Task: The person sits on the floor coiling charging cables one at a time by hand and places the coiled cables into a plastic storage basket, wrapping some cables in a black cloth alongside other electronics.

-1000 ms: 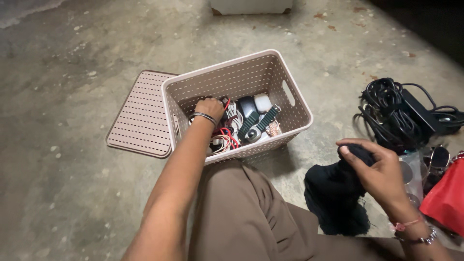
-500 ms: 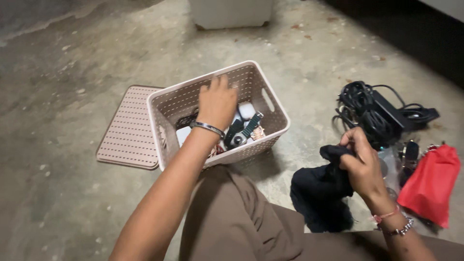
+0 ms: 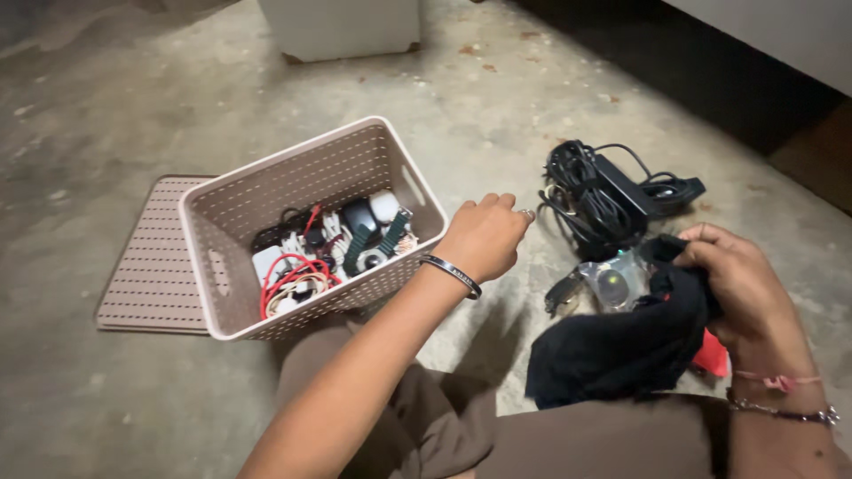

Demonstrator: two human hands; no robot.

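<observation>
two hands in view, both mine. my left hand [image 3: 484, 235] hovers just right of the perforated basket [image 3: 302, 177], fingers curled loosely inward, holding nothing, touching nothing i can see; a dark bracelet sits on that wrist. my right hand [image 3: 741, 284] is well to the right of the basket, fingers pinched closed on a black cloth [image 3: 621, 346], which hangs down onto my lap. basket sits on the concrete floor [image 3: 106, 115], open at the top, with tangled red and white cables [image 3: 293, 279], a green-strapped watch [image 3: 377, 248] and small white and dark gadgets inside. flat basket lid [image 3: 151, 257] lies on the floor touching the basket's left side, partly under it. right of the basket, beyond my left hand, lies a bundle of black cables with a power brick [image 3: 603, 195]. a clear plastic bag [image 3: 608, 284] lies between that bundle and the cloth. a bit of red thing [image 3: 710, 355] peeks out under my right hand, can't tell what.
</observation>
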